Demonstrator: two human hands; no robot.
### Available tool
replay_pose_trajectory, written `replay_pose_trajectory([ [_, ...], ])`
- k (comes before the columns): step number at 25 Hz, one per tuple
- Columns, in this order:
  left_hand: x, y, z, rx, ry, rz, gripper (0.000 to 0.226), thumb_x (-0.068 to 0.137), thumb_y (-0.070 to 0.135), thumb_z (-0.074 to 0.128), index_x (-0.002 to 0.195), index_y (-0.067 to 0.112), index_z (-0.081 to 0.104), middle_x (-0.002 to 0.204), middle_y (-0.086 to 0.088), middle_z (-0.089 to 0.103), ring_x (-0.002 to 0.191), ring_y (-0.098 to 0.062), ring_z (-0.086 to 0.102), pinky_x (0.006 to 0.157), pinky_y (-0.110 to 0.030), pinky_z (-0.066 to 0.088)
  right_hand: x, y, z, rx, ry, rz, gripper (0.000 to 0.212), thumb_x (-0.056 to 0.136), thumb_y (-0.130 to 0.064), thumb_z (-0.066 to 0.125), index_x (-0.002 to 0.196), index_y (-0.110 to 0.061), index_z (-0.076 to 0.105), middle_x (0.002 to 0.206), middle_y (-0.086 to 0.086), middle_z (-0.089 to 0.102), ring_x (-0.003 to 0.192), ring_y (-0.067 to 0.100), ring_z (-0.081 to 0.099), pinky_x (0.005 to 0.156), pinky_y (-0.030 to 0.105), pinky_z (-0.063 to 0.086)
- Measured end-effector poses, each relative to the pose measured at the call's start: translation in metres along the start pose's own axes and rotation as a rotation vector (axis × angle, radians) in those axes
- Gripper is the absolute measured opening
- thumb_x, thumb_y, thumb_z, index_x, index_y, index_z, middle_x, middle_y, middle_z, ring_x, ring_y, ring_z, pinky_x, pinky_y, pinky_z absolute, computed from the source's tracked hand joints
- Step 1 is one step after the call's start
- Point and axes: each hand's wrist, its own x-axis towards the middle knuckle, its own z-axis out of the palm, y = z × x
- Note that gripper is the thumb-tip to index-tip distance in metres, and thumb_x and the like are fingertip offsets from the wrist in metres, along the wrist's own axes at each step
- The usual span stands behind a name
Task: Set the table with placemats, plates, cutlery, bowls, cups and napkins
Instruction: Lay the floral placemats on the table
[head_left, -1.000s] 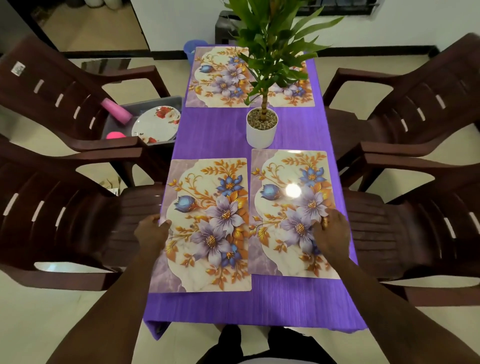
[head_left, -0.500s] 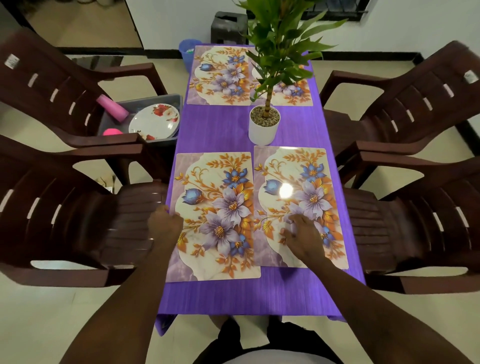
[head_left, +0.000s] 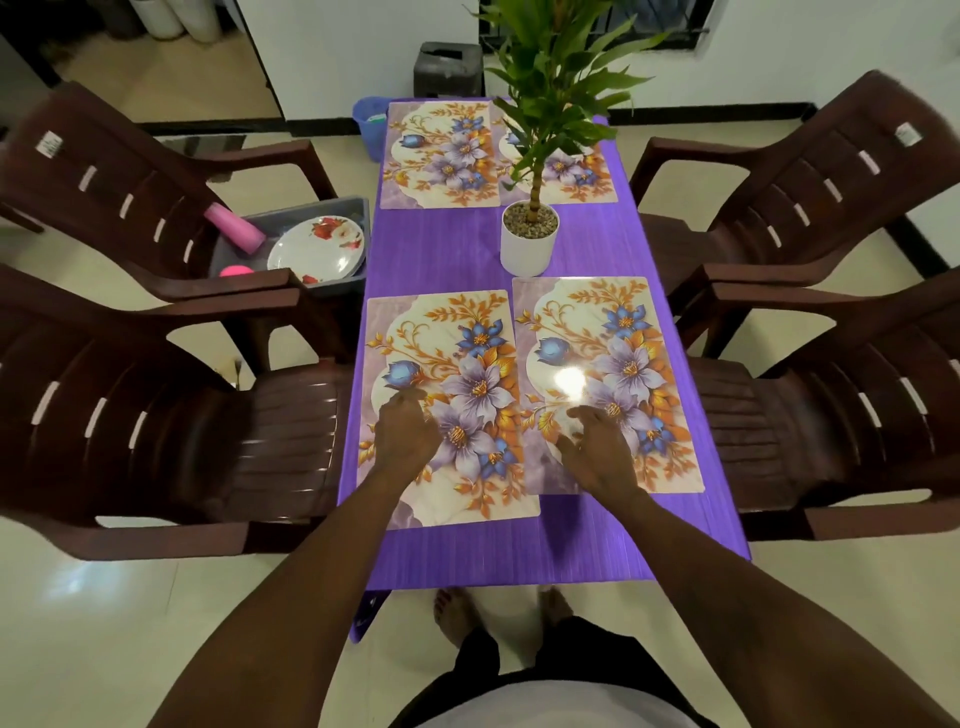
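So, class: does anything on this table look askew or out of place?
The near left placemat is set nearer the camera than the near right placemat, so their edges do not line up. Its lower right corner seems to overlap its neighbour.

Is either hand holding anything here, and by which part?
Nothing is held. The left hand and right hand are open and relaxed over the near-left placemat and near-right placemat. Neither grips an edge.

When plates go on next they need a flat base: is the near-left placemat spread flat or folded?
Spread flat: the near-left placemat shows its flower print face up, edges straight on the tablecloth.
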Motion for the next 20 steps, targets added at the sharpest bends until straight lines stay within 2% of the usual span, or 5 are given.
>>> replay_pose_trajectory([
  [5, -0.030, 0.011, -0.009, 0.043, -0.087, 0.061, 0.057, 0.085, 0.018, 0.073, 0.138, 0.005, 0.058, 0.140, -0.016, 0.061, 0.130, -0.034, 0.056, 0.109, -0.042, 0.044, -0.016, -0.009, 0.000, -0.009, -0.052, -0.110, 0.044, 0.094, -0.031, 0.066, 0.132, -0.011, 0.063, 0.136, 0.012, 0.064, 0.125, 0.032, 0.057, 0.105, 0.044, 0.047],
  [9, -0.059, 0.013, -0.019, 0.095, -0.106, 0.056, 0.060, 0.088, 0.039, 0.066, 0.139, 0.010, 0.058, 0.141, -0.012, 0.061, 0.130, -0.032, 0.057, 0.107, -0.039, 0.045, -0.022, -0.019, 0.000, 0.019, -0.085, -0.129, 0.046, 0.093, -0.031, 0.067, 0.134, -0.010, 0.061, 0.138, 0.012, 0.062, 0.128, 0.032, 0.055, 0.107, 0.044, 0.044],
  [12, -0.087, 0.004, -0.028, 0.123, -0.116, 0.005, 0.065, 0.093, 0.033, 0.071, 0.150, 0.014, 0.046, 0.152, -0.009, 0.051, 0.139, -0.029, 0.047, 0.113, -0.038, 0.038, -0.035, -0.037, 0.013, 0.058, -0.130, -0.184, 0.045, 0.091, -0.033, 0.065, 0.131, -0.011, 0.062, 0.133, 0.012, 0.064, 0.123, 0.032, 0.057, 0.104, 0.043, 0.045],
  [17, -0.132, -0.043, -0.060, 0.125, -0.097, -0.071, 0.064, 0.092, 0.035, 0.072, 0.146, 0.011, 0.050, 0.143, -0.009, 0.060, 0.129, -0.028, 0.057, 0.108, -0.040, 0.048, -0.056, -0.089, 0.045, 0.061, -0.218, -0.313, 0.044, 0.092, -0.029, 0.069, 0.131, -0.010, 0.061, 0.133, 0.011, 0.063, 0.125, 0.032, 0.055, 0.105, 0.042, 0.044],
  [20, -0.144, -0.074, -0.090, 0.081, -0.049, -0.121, 0.052, 0.088, 0.029, 0.075, 0.134, 0.009, 0.059, 0.128, -0.010, 0.067, 0.116, -0.031, 0.065, 0.098, -0.039, 0.054, -0.067, -0.123, 0.070, 0.096, -0.234, -0.394, 0.045, 0.090, -0.027, 0.075, 0.130, -0.014, 0.062, 0.134, 0.006, 0.064, 0.128, 0.028, 0.055, 0.109, 0.039, 0.040],
])
